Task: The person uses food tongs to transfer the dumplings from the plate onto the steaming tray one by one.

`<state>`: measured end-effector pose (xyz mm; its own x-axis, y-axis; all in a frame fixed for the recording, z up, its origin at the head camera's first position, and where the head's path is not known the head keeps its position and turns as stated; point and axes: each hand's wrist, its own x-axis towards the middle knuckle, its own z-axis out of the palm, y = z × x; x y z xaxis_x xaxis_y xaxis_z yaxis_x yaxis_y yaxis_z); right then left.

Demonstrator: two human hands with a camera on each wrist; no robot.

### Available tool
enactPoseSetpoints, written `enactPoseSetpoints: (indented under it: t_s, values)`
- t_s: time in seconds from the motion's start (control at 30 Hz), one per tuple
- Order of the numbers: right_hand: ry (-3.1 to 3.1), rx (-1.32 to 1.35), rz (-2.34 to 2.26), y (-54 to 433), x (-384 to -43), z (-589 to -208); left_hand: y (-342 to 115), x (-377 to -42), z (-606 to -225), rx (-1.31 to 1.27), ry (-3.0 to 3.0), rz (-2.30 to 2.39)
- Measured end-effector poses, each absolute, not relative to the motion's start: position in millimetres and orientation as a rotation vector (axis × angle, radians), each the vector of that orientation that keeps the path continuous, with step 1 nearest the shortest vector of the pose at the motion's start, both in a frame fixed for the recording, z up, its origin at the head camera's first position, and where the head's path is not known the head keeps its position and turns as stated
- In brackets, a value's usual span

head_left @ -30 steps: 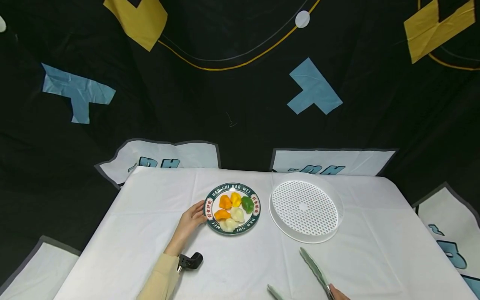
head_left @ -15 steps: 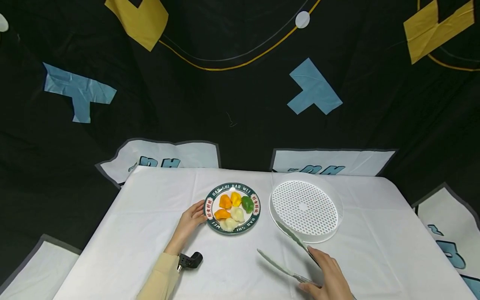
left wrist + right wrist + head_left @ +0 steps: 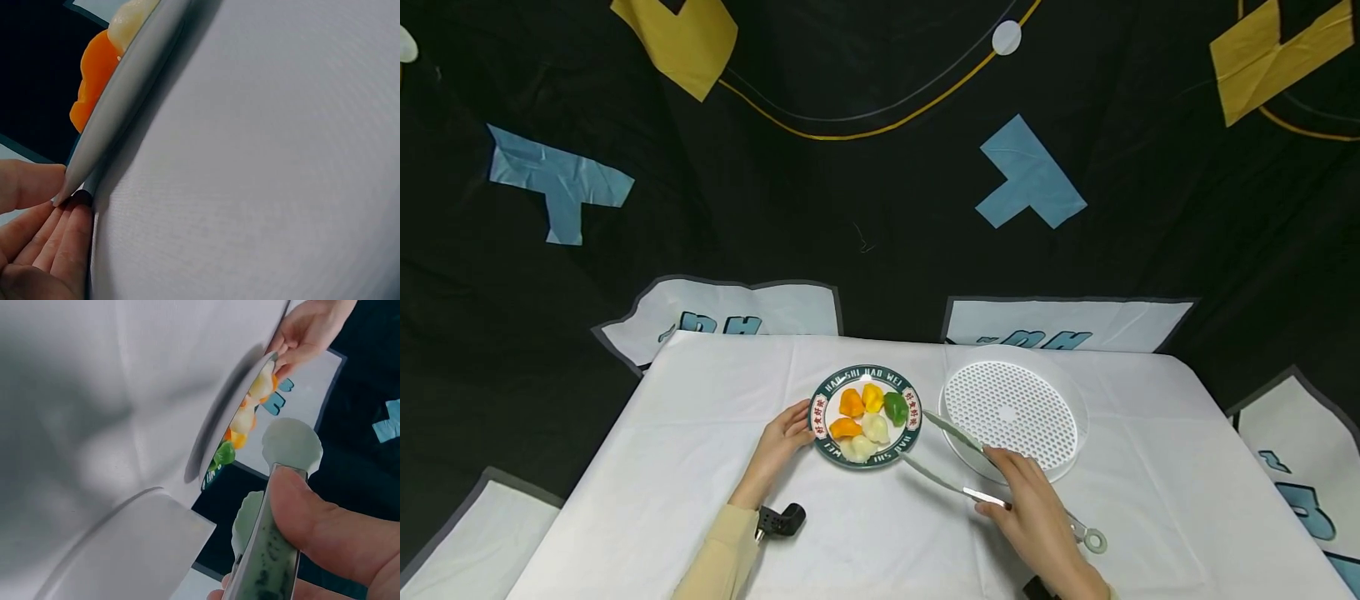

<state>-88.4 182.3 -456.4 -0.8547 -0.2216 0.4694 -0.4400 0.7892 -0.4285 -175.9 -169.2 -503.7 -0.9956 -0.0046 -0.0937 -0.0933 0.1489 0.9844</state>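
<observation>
My left hand (image 3: 779,440) pinches the left rim of a round plate (image 3: 825,390) with a green lettered border. In the left wrist view the thumb (image 3: 28,185) lies over the rim and the fingers are under it. Several dumplings rest on the plate: orange, white (image 3: 875,427), yellow (image 3: 872,397) and one green (image 3: 895,409). My right hand (image 3: 1034,518) holds a pair of food tongs (image 3: 936,479) with pale green tips. The tongs are spread, their tips close to the plate's right edge, with nothing between them. The right wrist view shows the thumb pressing one metal arm.
A white round steamer tray (image 3: 1009,415) with a perforated base stands right of the plate, partly under the tongs and right hand. White cloth (image 3: 715,400) covers the table (image 3: 1150,533). Behind it hangs a black curtain (image 3: 895,233) with blue and yellow patches.
My right hand has come in from the bottom right edge, carrying the spread tongs up and left to the plate. The left hand and plate have stayed in place.
</observation>
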Motion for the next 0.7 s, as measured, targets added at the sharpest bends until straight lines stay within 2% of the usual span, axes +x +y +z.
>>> enactPoseSetpoints:
  t_s: [0.7]
  values:
    - [-2.617,0.532,0.723,158.7,-131.7,-458.7,-167.6,-177.9,-505.1,-0.148,2.345,1.983]
